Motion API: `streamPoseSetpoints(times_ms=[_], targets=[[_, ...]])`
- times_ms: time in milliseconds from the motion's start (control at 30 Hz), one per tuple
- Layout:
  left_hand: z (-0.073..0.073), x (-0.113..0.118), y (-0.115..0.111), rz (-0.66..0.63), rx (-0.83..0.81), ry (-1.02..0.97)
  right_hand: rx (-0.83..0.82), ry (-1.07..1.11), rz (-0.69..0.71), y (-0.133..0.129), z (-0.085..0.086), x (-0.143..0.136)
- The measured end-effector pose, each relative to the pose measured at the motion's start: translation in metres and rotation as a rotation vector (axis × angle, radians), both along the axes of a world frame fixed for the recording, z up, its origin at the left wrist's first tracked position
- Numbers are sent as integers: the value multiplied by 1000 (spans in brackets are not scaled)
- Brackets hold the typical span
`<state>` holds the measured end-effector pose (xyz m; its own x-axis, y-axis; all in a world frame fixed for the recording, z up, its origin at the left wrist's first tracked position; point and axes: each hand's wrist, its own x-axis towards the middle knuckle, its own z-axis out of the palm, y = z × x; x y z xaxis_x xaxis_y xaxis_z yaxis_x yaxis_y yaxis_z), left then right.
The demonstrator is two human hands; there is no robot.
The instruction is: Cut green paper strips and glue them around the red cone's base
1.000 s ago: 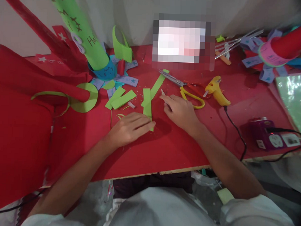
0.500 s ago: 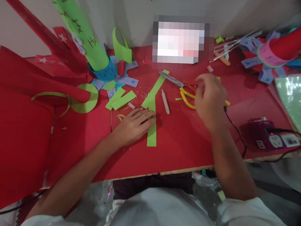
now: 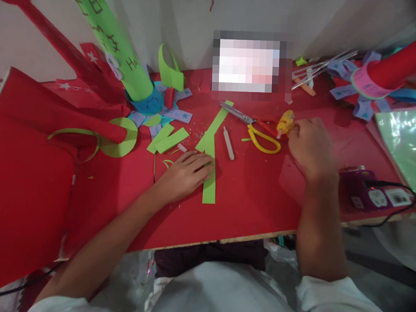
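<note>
Green strip [image 3: 209, 190] laid flat on red surface [image 3: 250, 198], near middle; pinned lightly under left hand [image 3: 190, 173], fingers outstretched, nothing clamped. Judged light, thin, easily creased; best taken by long edges. Yellow glue gun [image 3: 286, 120] held farther right, right hand's [image 3: 311, 143] grip clamped at handle; judged rigid, fairly light, nozzle best avoided. Counted: four green strips [image 3: 172, 140], one pale stick [image 3: 229, 144], one scissors [image 3: 252, 120], one gun.
</note>
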<state>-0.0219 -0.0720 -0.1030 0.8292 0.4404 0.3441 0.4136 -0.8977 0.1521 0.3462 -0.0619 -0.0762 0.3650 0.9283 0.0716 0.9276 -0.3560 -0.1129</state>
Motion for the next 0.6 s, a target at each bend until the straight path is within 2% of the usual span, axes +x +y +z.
streamPoseSetpoints(times_ms=[100, 167, 467, 600], targets=[[-1, 0, 0, 0, -32, -19, 14, 34, 113, -4, 1, 5], [-2, -1, 0, -1, -42, -29, 7, 30, 138, -7, 2, 6], [-1, 0, 0, -2, -6, -28, -126, -54, 48, -13, 16, -7], [-1, 0, 0, 5, 10, -21, -119, -74, 31, -12, 23, -16]])
